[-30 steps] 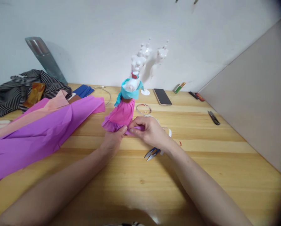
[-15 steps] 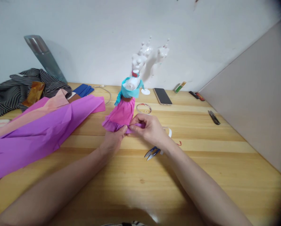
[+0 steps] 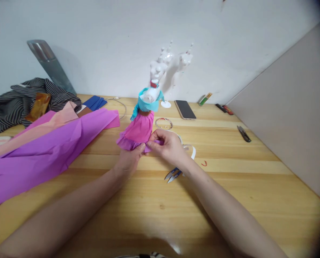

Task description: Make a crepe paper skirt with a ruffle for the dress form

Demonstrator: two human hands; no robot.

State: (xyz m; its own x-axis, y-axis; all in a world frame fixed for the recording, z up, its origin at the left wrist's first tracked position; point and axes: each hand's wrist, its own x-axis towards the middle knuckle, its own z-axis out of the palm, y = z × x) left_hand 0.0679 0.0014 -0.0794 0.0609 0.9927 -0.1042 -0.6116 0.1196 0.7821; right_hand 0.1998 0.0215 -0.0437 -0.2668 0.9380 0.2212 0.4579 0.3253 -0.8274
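Observation:
A small figure (image 3: 149, 96) leans back from me, with a turquoise wrap round its top and a pink skirt (image 3: 139, 129) below. Along the skirt's hem runs a purple ruffle (image 3: 125, 142). My left hand (image 3: 130, 157) is closed on the hem, its thumb pressed on the ruffle from the front. In my right hand (image 3: 168, 145) the thumb and forefinger pinch the purple strip (image 3: 158, 143) that continues from the ruffle, right beside the left thumb. Part of that strip is hidden behind my right fingers. Thread snips (image 3: 173, 175) lie below my right wrist.
Purple paper sheets (image 3: 42, 154) spread over the left side, before striped cloth (image 3: 4, 107). Behind stand a phone (image 3: 185, 109) and a ring of wire (image 3: 164, 124). White tape (image 3: 193, 152) curls by my right wrist. A black cutter (image 3: 243, 134) lies right.
My right hand has shifted slightly left and in toward the hem, and less of the purple strip shows past its fingers. My left hand stays put.

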